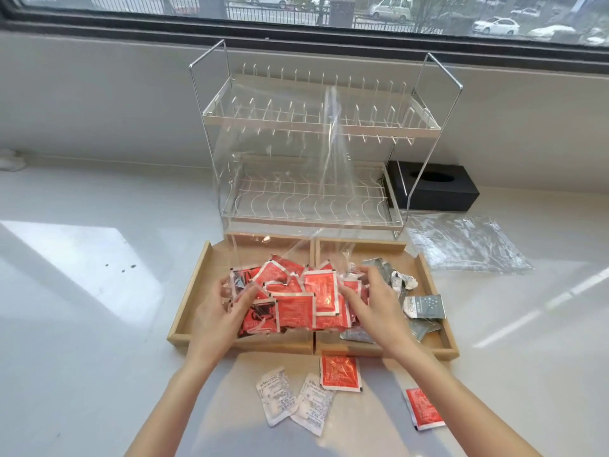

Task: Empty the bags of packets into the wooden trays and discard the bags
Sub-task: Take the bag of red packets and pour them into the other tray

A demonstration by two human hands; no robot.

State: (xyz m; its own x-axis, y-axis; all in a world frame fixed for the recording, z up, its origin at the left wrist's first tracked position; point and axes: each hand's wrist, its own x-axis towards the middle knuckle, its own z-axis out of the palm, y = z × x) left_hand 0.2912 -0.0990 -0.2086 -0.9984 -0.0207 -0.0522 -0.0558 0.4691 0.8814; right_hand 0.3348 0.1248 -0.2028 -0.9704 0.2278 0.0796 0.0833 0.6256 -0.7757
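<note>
Two wooden trays lie side by side: the left tray (pixel 188 298) and the right tray (pixel 438 311). A clear plastic bag (pixel 296 192) stands upended over the left tray, its mouth down around a heap of red packets (pixel 296 308). My left hand (pixel 220 311) grips the bag's left lower edge. My right hand (pixel 372 305) grips its right lower edge, over the seam between the trays. Several grey-green packets (pixel 425 306) lie in the right tray. Loose on the counter in front lie two red packets (pixel 339 372) and two white packets (pixel 276 395).
A two-tier wire dish rack (pixel 316 127) stands right behind the trays. An empty clear bag (pixel 468 242) lies flat on the counter to the right, with a black tissue box (pixel 435 189) behind it. A window ledge runs along the back.
</note>
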